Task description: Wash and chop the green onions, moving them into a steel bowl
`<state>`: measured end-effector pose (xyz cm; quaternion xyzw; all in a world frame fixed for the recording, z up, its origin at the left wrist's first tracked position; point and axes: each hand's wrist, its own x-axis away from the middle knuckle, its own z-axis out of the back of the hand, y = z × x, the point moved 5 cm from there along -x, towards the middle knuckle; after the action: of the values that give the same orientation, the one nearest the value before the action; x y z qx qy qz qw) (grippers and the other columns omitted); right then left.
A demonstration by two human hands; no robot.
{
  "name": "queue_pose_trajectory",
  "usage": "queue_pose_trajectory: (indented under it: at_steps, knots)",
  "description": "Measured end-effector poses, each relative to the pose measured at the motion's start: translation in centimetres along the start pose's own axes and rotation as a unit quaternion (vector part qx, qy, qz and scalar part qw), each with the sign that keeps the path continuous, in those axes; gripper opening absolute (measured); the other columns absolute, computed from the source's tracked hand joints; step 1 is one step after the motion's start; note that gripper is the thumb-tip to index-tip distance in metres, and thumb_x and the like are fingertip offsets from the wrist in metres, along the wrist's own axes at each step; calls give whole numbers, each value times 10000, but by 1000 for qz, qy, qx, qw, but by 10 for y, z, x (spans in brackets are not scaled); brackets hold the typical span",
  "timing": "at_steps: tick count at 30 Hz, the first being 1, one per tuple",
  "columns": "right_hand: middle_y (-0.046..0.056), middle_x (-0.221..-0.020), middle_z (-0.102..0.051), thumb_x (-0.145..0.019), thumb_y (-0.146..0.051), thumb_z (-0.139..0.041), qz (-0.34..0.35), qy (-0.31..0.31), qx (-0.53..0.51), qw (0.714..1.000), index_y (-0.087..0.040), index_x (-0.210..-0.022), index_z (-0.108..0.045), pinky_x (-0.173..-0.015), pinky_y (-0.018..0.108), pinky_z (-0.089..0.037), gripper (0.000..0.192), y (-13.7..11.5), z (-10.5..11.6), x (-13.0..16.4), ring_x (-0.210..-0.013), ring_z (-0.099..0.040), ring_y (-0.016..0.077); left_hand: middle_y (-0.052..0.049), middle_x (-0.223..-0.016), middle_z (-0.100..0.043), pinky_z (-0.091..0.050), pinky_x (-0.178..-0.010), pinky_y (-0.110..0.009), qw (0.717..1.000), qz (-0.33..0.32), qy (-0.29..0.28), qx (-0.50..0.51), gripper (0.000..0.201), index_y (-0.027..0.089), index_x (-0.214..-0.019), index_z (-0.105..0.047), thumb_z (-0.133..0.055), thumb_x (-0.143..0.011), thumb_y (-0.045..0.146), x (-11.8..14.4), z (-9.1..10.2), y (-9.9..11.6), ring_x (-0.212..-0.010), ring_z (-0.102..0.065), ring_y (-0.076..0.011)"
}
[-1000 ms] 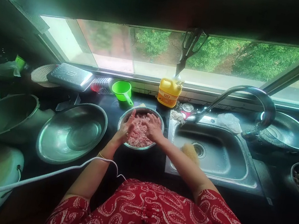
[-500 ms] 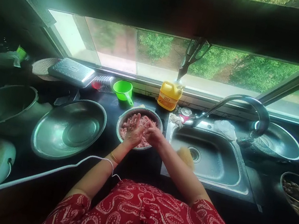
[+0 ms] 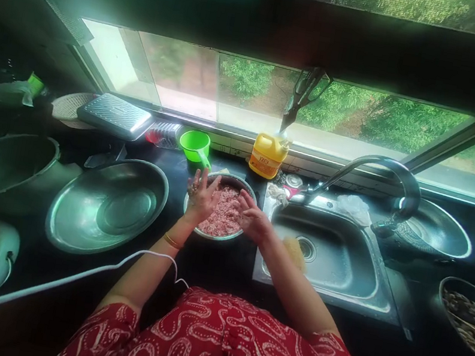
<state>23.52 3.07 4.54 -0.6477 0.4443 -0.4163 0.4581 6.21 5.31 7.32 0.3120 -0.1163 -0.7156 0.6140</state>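
Two hands are over the steel bowl point(image 3: 215, 236) of minced meat point(image 3: 226, 215) (just left of the sink point(image 3: 323, 289)): left hand point(image 3: 201, 196) with fingers spread at its left rim, right hand point(image 3: 254, 221) open, fingers loosely together, at its right rim.

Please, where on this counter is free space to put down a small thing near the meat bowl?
A bare dark strip lies in front of the meat bowl, between the big empty steel bowl and the sink. Behind the bowl it is crowded: the green cup and yellow jug. The sink basin is mostly free.
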Motion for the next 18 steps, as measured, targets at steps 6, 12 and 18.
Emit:
queue_pose_trajectory:
  at_steps: [6,12,18]
  knots:
    - [56,-1256,-623,-722,-162,-424,9,68,50,996,-289,-1370,-507,-883,436,-493,666,11,51,30,-1114,-589,232,-91,-1547,-316,15,-1143,-583,989,1,-148,33,502,259,-1336,-563,-481,-871,432,-4,-39,-20,-1460,-107,-352]
    - [58,-1260,-616,-709,-226,-483,-10,149,20,989,-322,-1293,-568,-899,475,-470,598,36,101,68,-1097,-591,243,-65,-1582,-237,4,-1139,-590,981,30,-184,-52,496,304,-1357,-537,-402,-912,478,-12,-57,-47,-1469,-63,-339]
    - [71,-1316,-569,-674,-269,-510,-45,230,-1,972,-336,-1308,-522,-937,496,-456,639,66,145,89,-1155,-570,242,-102,-1545,-320,12,-1105,-654,956,-14,-268,-122,456,285,-1257,-629,-445,-892,487,-1,-70,-49,-1453,-113,-390]
